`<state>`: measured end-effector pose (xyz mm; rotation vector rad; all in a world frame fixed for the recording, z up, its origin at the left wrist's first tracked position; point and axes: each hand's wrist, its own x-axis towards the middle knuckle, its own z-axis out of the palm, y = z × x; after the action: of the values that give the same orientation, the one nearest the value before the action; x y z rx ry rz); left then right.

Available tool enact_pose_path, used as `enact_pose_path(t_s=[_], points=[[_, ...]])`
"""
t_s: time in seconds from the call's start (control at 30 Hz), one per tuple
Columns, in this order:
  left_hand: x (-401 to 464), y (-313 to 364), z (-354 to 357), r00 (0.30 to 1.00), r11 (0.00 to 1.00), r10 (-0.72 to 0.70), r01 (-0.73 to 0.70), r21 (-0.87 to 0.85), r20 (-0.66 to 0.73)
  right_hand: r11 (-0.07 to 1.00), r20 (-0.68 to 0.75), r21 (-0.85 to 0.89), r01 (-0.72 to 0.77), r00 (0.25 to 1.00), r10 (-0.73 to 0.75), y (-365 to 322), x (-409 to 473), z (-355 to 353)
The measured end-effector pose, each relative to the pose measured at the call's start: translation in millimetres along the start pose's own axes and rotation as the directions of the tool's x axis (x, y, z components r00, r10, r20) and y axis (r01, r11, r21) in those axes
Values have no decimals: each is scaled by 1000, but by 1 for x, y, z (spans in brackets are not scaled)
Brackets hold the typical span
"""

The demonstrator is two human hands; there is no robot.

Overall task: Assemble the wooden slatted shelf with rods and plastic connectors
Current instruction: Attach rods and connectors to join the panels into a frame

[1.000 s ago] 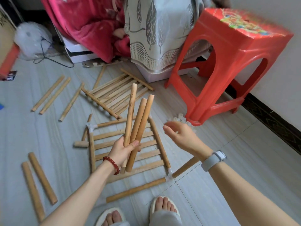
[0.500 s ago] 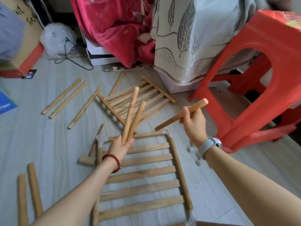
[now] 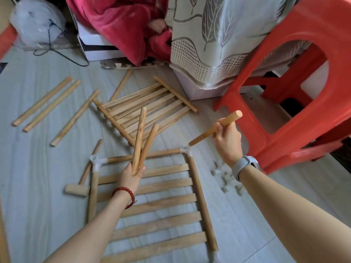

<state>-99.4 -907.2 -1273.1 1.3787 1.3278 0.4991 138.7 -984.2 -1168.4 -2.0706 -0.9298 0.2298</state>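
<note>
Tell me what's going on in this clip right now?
A person is assembling a wooden shelf on the floor. The right hand holds one rod, its lower end right at the plastic corner connector of the slatted panel. The left hand grips two more rods. A second slatted panel, loose rods, a mallet and spare connectors lie around.

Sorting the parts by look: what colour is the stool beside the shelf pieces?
The stool is red-orange plastic, seen clearly in the head view.

- Pale grey wood-pattern floor [image 3: 38, 168] in soft daylight
- Red plastic stool [image 3: 303, 82] at right
- Leaf-print curtain [image 3: 218, 35] and red blanket [image 3: 123, 25] hanging behind
- White plastic bag [image 3: 34, 21] in far left corner
</note>
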Motion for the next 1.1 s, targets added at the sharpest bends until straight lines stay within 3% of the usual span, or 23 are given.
enact_pose_path(t_s=[0.23, 0.37, 0.53, 0.77, 0.87, 0.97, 1.03, 1.1], points=[[1, 2, 6, 998, 990, -47, 43, 133, 29, 993, 234, -116, -12, 971, 39, -22, 38, 4], [0, -16, 3, 988, 963, -120, 92, 252, 98, 992, 248, -126, -26, 967, 57, -21, 43, 18], [4, -31, -5, 975, 860, -148, 43, 508, 167, 994, 217, -33, -103, 970, 108, -13, 49, 15], [-5, -20, -15, 966, 984, -119, 84, 156, 230, 984, 199, -31, -176, 964, 178, -8, 35, 18], [-6, -8, -22, 980, 999, -49, 47, 17, 195, 949, 155, -30, -314, 936, 315, -5, 25, 26], [-6, -3, -32, 993, 992, -54, 65, -110, 102, 865, 120, -33, -500, 857, 500, -14, 11, 46], [-11, -1, -40, 997, 987, -42, 51, -153, 62, 796, 260, -9, -605, 767, 586, -31, -5, 60], [-17, -5, -48, 998, 993, -18, 24, -114, 54, 802, 543, 32, -596, 684, 487, -53, -26, 76]])
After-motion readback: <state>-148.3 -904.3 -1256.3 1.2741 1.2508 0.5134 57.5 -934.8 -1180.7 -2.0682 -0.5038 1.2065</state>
